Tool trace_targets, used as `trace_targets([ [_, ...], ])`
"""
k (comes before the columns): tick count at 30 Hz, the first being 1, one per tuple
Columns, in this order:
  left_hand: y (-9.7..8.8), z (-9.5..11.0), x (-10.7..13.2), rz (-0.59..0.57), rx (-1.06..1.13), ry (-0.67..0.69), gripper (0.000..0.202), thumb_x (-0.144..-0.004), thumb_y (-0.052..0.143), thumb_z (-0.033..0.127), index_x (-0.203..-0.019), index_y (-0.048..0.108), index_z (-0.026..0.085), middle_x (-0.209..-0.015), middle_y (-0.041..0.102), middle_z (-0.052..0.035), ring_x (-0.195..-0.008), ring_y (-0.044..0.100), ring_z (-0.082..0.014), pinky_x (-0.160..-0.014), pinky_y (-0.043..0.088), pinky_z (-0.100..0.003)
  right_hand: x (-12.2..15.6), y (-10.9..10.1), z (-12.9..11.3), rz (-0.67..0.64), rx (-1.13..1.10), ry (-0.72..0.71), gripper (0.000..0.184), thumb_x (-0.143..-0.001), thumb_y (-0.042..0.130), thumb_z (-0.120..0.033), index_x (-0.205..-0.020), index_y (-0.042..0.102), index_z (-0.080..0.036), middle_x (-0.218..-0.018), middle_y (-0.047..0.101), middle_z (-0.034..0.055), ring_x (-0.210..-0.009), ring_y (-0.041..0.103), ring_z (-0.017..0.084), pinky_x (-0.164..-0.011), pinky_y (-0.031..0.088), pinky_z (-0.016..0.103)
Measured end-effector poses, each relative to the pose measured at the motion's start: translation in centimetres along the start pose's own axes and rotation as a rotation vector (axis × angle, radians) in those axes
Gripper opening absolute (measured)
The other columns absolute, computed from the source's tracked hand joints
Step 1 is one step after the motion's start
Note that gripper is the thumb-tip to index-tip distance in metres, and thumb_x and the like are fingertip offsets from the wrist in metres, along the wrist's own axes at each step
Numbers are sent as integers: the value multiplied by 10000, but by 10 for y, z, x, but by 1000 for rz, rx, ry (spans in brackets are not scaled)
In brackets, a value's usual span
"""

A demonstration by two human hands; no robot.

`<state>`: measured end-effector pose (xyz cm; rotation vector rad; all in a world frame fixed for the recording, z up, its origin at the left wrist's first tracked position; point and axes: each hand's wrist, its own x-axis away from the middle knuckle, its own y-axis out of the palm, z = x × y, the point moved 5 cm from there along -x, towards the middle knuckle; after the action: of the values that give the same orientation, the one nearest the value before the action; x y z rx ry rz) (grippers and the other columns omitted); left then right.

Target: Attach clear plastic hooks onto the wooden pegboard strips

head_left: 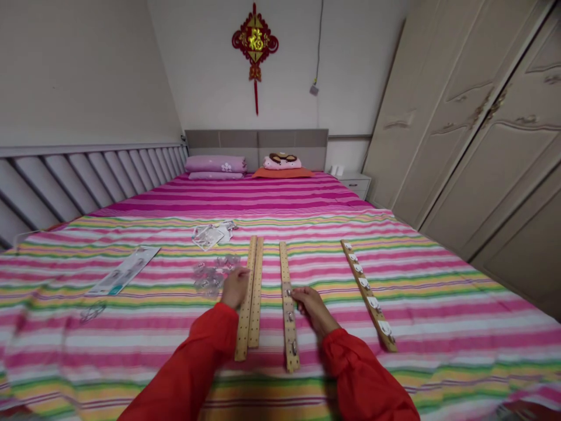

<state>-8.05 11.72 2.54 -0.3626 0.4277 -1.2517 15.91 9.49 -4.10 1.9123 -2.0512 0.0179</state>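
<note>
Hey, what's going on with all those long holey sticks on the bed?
Someone in red sleeves is working with both hands. Their right hand is at the top one of three small shiny metal pieces on the middle strip. Their left hand is beside two strips lying together, near some clear packets. Off to the right lies a strip with white pieces.

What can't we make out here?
All in the head view:
Left hand: too blurred to tell whether it holds anything or touches the paired tan perforated strips.
Right hand: its fingers hide whether they grip or only touch the small silver metal piece.
Clear plastic pieces: overlapping, too small to count.
Flat white-and-teal packet: print too blurred to read.
Red sleeves: cut off by the bottom edge.
</note>
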Motion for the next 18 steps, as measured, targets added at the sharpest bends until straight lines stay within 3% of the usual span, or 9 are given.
trace_targets([
  [2, -31, -10, -3, 125, -170, 140, 208, -681, 498, 170, -784, 678, 182, -834, 692, -64, -865, 614, -213, -847, 458, -356, 1, -1, 0, 16, -18, -16, 205, -548, 710, -286, -655, 589, -160, -405, 503, -73, -342, 381, 65, -351, 230, 200],
  [4, -46, -20, -3, 134, -353, 256, 299, -665, 492, 118, -869, 697, 195, -979, 698, -84, -997, 590, -247, -930, 420, -400, 3, -1, 0, 15, -31, -30, 199, -555, 704, -290, -651, 585, -163, -398, 492, -78, -335, 364, 61, -350, 222, 201],
  [7, -50, -31, 0, 105, -554, 300, 357, -663, 501, 92, -927, 707, 214, -1105, 674, -105, -1083, 551, -306, -935, 405, -465, 4, -1, 0, 2, -58, -40, 200, -565, 698, -311, -635, 578, -167, -386, 471, -82, -327, 340, 57, -351, 205, 203],
  [10, -49, -31, 5, 107, -651, 308, 334, -669, 512, 101, -918, 703, 217, -1106, 669, -110, -1085, 545, -324, -905, 410, -476, 4, -2, 1, -5, -80, -50, 217, -562, 703, -330, -636, 584, -165, -397, 484, -75, -331, 347, 59, -355, 213, 204],
  [18, -66, -22, 16, 126, -548, 433, 94, -726, 558, 232, -726, 652, 223, -894, 707, -54, -927, 591, -264, -864, 420, -407, 4, -5, 1, -26, -120, -68, 257, -559, 725, -348, -659, 593, -152, -427, 487, -71, -351, 359, 53, -363, 211, 193],
])
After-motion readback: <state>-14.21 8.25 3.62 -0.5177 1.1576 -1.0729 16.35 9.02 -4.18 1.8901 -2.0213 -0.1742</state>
